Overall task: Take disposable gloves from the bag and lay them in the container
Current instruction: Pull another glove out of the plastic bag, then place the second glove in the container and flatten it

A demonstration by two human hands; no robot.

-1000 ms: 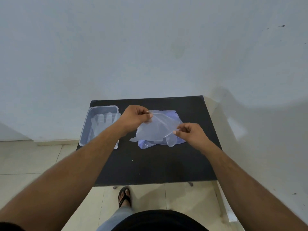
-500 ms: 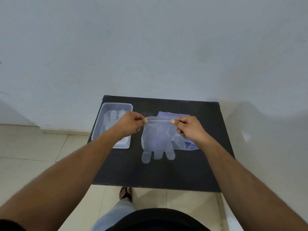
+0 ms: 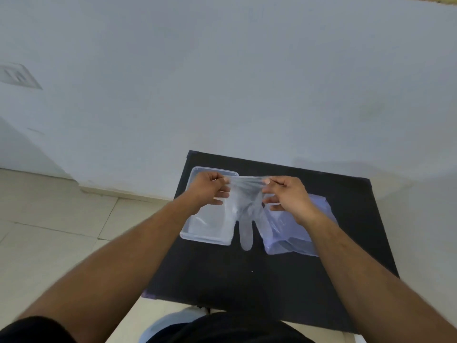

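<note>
Against the pale wall (image 3: 222, 82) and tiled floor (image 3: 49, 231) sits the black counter (image 3: 321, 280), and all the action is over its far half! On the counter's left side lies the clear rectangular container (image 3: 197, 233), its near rim bare and something pale and filmy showing faintly inside, too hazy to name. To the right, flat on the counter, rests the bluish plastic bag (image 3: 296, 241), partly hidden under the right wrist.

Both forearms reach in from the bottom corners, angled toward the middle, wrists level, knuckles up. Left hand (image 3: 210, 189) hovers above the container's far end, its grip pressed together, thumb and forefinger pinching the left end of the cuff. Right hand (image 3: 286, 194) sits just beside it, above the bag's far edge, grip likewise pinched shut on the cuff's right end, remaining fingers curled loosely underneath. Between them the cuff is pulled taut in a thin line!

And there hangs the disposable glove (image 3: 243, 219), clear and crumpled, fingers pointing down toward the person, one finger tip dangling between container and bag over bare counter.
</note>
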